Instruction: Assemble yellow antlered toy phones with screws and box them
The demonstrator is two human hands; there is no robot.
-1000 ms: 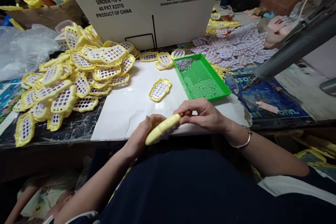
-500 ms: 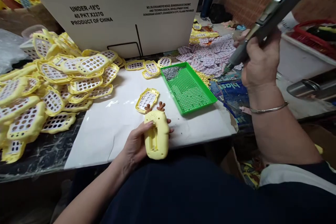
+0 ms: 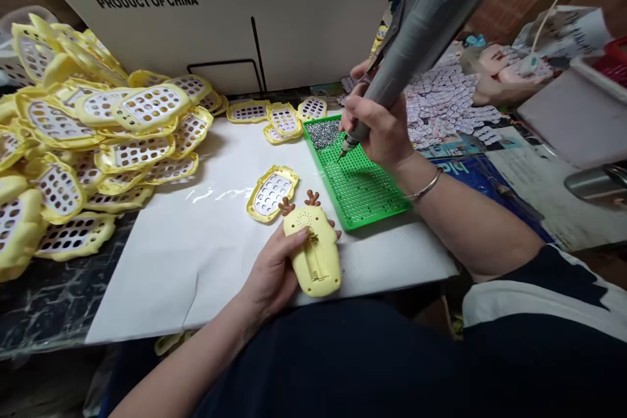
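My left hand [image 3: 274, 268] is closed around a yellow toy phone [image 3: 318, 261] with brown antlers, its back turned up. The toy's battery compartment lies uncovered, and my thumb presses beside it. In my right hand [image 3: 379, 121] is a grey electric screwdriver [image 3: 416, 32], slanted with its bit down over the green screw tray [image 3: 362, 219]. The bit's tip is at the tray's perforated part; whether it touches a screw I cannot tell. Loose silver screws [image 3: 324, 135] are heaped in the tray's far left corner. A single yellow shell [image 3: 272, 192] rests just beyond the toy.
Many yellow shells [image 3: 147, 108] with white perforated inserts are piled at the left. A large white carton [image 3: 225, 26] stands behind the white work sheet [image 3: 161, 268]. Small pale pieces [image 3: 441, 104] are spread at the right, near a white bin [image 3: 568, 111].
My right hand has brought the screwdriver left and down, from beside the tray to over it. The toy phone has shifted slightly right and tilted in my left hand; the view has shifted too.
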